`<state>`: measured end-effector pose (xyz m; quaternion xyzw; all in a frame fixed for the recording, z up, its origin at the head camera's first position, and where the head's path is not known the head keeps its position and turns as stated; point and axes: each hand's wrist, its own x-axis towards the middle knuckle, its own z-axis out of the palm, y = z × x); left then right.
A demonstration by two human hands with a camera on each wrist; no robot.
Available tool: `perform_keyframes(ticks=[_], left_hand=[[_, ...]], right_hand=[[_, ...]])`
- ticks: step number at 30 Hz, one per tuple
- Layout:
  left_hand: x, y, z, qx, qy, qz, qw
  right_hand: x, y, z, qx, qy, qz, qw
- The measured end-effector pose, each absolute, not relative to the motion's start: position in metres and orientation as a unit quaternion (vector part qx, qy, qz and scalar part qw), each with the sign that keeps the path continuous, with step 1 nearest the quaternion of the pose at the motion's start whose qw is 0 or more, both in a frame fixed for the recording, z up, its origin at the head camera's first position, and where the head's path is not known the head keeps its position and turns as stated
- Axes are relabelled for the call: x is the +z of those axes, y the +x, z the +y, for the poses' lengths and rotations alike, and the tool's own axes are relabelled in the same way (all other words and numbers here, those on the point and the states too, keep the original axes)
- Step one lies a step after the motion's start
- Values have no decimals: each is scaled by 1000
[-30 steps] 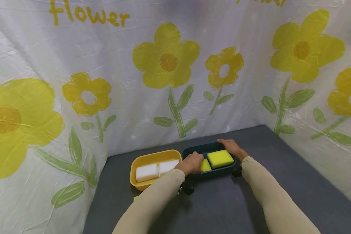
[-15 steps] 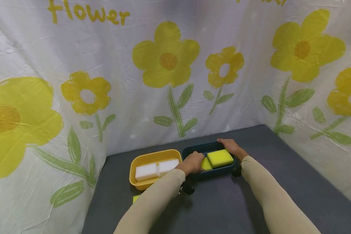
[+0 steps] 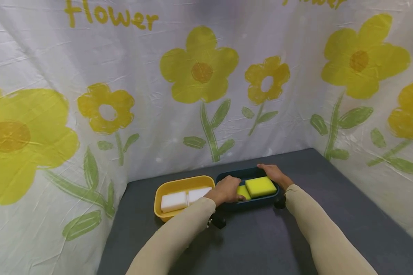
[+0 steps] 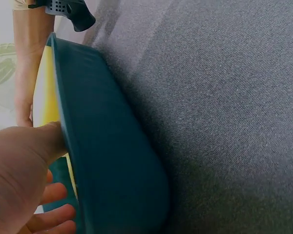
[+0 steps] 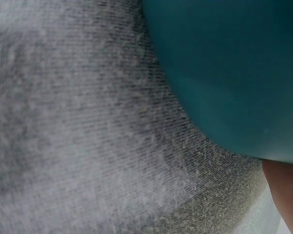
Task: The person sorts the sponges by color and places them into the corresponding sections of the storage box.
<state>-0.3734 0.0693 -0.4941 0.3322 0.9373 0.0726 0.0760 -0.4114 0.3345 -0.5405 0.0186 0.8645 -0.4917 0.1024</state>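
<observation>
- On the grey desk, the dark teal tray sits just right of the yellow tray.
- My left hand grips its left end, thumb inside against a yellow sponge.
- My right hand curls over its far right rim.

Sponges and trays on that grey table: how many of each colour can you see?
White rectangular sponges: 2
Yellow rectangular sponges: 2
Yellow plastic tray: 1
Dark teal plastic tray: 1
Total: 6
</observation>
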Motion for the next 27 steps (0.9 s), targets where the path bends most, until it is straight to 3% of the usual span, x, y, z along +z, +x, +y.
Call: perform_keyframes(ticks=[27], left_hand=[[-454, -351, 38, 71, 326, 937, 104]], right_hand=[[-542, -411, 335, -489, -7, 866, 105]])
